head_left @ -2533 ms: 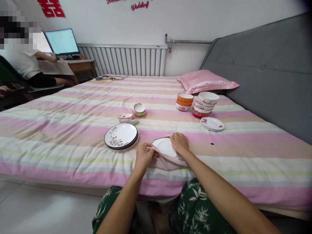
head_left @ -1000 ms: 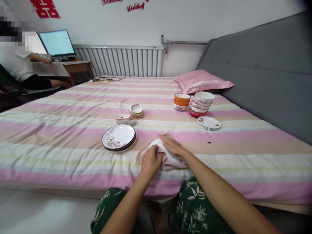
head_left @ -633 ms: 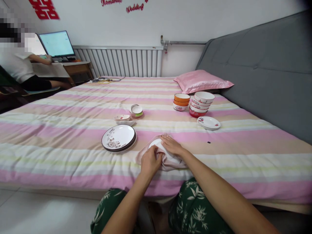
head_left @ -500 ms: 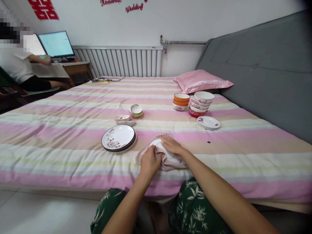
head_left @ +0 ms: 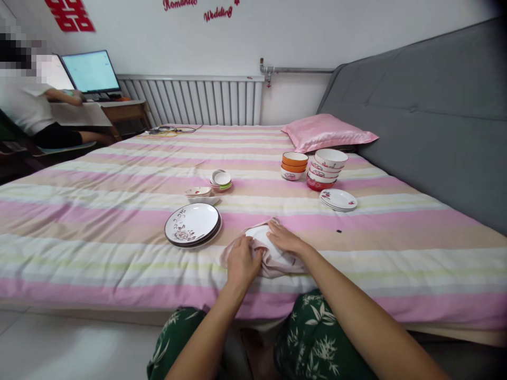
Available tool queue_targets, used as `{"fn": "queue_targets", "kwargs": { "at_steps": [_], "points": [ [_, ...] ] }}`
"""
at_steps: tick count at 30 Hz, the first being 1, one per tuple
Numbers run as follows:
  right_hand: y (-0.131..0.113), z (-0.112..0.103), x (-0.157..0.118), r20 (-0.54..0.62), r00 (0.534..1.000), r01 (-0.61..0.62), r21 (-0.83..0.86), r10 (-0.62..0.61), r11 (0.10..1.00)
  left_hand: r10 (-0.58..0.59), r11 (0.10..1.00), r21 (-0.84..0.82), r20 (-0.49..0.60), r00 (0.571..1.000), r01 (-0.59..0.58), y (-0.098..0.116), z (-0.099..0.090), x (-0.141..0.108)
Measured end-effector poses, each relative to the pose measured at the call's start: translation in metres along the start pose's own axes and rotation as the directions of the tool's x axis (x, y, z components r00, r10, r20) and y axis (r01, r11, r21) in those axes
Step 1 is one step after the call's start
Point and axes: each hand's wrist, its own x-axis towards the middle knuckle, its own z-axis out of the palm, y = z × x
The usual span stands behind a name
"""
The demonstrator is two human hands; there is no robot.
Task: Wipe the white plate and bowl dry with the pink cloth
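On the bed in front of me lies a white plate (head_left: 258, 232), partly wrapped in a crumpled pale pink cloth (head_left: 273, 266). My left hand (head_left: 241, 258) is closed at the near left, fingers and thumb bent round a fold of the cloth at the plate. My right hand (head_left: 283, 237) has its fingers pressed together on the cloth at the plate's far right edge; its fingertips are partly hidden. Left of my hands sits a stack of large dark-rimmed plates (head_left: 193, 222) with a brown flower pattern.
Small dishes (head_left: 200, 193) and little bowls (head_left: 221, 178) stand behind the plate stack. Farther right are orange bowls (head_left: 294, 164), a taller bowl stack (head_left: 325, 171) and flowered plates (head_left: 338, 199). Beyond lies a pink pillow (head_left: 328, 132). A person (head_left: 24, 105) sits at a desk.
My right hand has slid slightly right and toward me along the plate's edge, uncovering a bit of cloth at the far side. My left hand has barely moved.
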Motion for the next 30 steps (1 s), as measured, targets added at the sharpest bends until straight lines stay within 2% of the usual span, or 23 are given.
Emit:
{"fn": "queue_targets", "kwargs": {
  "at_steps": [4, 9, 15, 23, 30],
  "points": [
    [0.001, 0.000, -0.005, 0.004, 0.999, -0.041, -0.013, 0.041, 0.999, -0.013, 1.000, 0.021, -0.028, 1.000, 0.014, -0.002, 0.000, 0.001],
    [-0.003, -0.007, -0.019, 0.025, 0.990, -0.136, -0.072, 0.138, 0.988, -0.045, 0.986, 0.157, -0.050, 0.998, 0.052, -0.001, -0.001, 0.000],
    [-0.016, -0.015, -0.031, -0.008, 0.965, -0.260, -0.136, 0.262, 0.956, -0.024, 0.964, 0.264, 0.015, 1.000, 0.019, -0.001, -0.004, 0.000],
    [-0.012, -0.014, -0.027, -0.063, 0.953, -0.303, -0.164, 0.297, 0.939, -0.039, 0.958, 0.286, 0.019, 0.999, 0.032, -0.001, -0.006, -0.002],
    [-0.006, -0.017, -0.025, -0.152, 0.948, -0.304, -0.154, 0.281, 0.940, -0.060, 0.954, 0.297, 0.069, 0.996, 0.037, -0.005, -0.008, 0.000]
  ]
}}
